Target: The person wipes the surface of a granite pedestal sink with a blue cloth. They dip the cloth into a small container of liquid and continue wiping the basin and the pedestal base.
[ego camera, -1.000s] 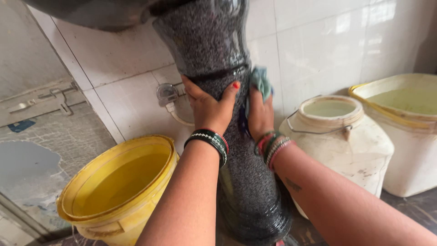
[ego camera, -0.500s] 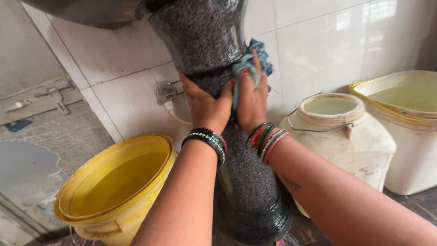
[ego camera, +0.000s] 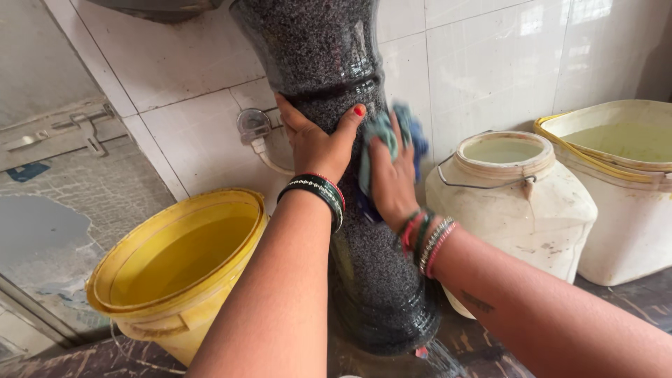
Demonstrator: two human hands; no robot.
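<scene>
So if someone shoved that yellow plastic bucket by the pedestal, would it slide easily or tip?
The yellow plastic bucket looks nearly full of water, so it is probably heavy and slow to slide. Its wide mouth suggests water would slosh over the rim before it tipped. The floor beneath seems dark and possibly wet, which might ease sliding.

A: Left side? Yellow bucket, holding water, beside a wall tap.
B: Right side: white lidless jar, wire handle; white tub, yellow rim; tiled wall.

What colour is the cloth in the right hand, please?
Teal-blue cloth, pressed by the right hand against the pedestal; head view.
</scene>
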